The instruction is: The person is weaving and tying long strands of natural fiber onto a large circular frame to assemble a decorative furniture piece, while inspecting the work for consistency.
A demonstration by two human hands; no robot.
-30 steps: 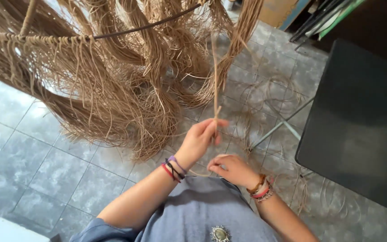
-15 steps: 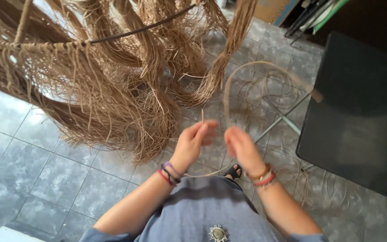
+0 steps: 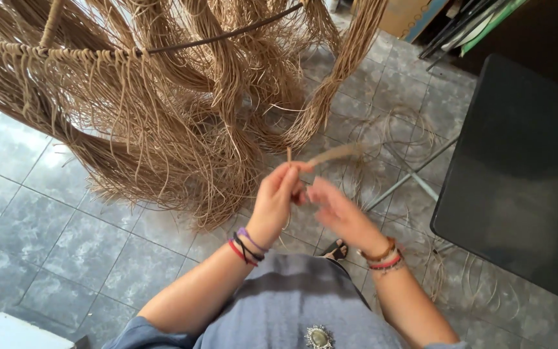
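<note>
Above the grey tiled floor [image 3: 40, 213], both hands meet in front of the person's chest, working one tan fibre strand [image 3: 330, 155]. The left hand [image 3: 279, 197] has its fingers [image 3: 290, 174] closed on the strand's near end, which pokes up just past the fingertips; the strand runs off to the right, blurred and slightly arched. The right hand [image 3: 334, 210] sits just beside the left, also blurred, and I cannot tell whether its fingers grip the strand or only brush it.

Judging by the hanging work, much is already tied: a long row of strands is knotted along a dark thin rod [image 3: 227, 35] and a paler cord at upper left, and they fall in thick, shaggy bundles [image 3: 163, 142] that reach the floor. The stretch of rod toward the right looks bare, so more strands seem left to attach. Loose coils of the same fibre [image 3: 402, 132] lie on the tiles near a dark flat surface [image 3: 524, 168] with thin metal legs.

The fibre looks dry, stiff and wiry, flat like raffia, with frayed ends. Bead and cord bracelets circle both wrists.
</note>
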